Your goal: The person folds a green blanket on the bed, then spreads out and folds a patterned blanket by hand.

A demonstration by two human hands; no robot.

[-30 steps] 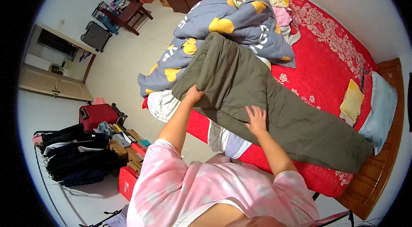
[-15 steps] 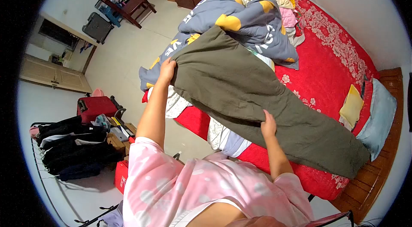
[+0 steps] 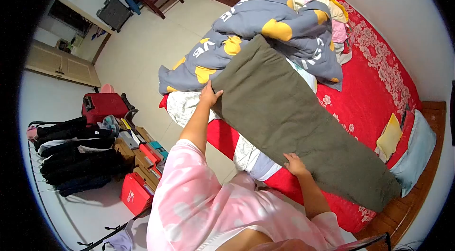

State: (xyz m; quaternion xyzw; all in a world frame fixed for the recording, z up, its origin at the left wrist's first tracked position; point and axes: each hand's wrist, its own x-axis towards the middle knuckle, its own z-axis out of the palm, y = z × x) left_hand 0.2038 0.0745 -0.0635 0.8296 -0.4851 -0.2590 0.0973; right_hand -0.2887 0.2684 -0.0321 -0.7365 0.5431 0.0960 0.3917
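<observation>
Olive-green trousers (image 3: 289, 109), folded lengthwise, lie stretched over the bed, with the waist end on the bunched grey quilt (image 3: 246, 18) and the legs towards the pillow. My left hand (image 3: 208, 95) touches the near edge at the waist end, its thumb spread away from the fingers. Further along the same edge, near the middle, my right hand (image 3: 295, 164) rests with its fingers apart. Both hands look open and lie against the cloth.
A red floral bedspread (image 3: 365, 90) covers the bed. A light-blue pillow (image 3: 414, 154) and a yellow cloth (image 3: 389, 136) are at the right. On my left stand a clothes rack (image 3: 80, 156), shoe boxes (image 3: 142, 175) and a red suitcase (image 3: 106, 108).
The trousers have come down flatter and smoother on the bed. My left hand has loosened from its bunched grip, and my right hand's fingers have spread at the edge. The view has shifted slightly.
</observation>
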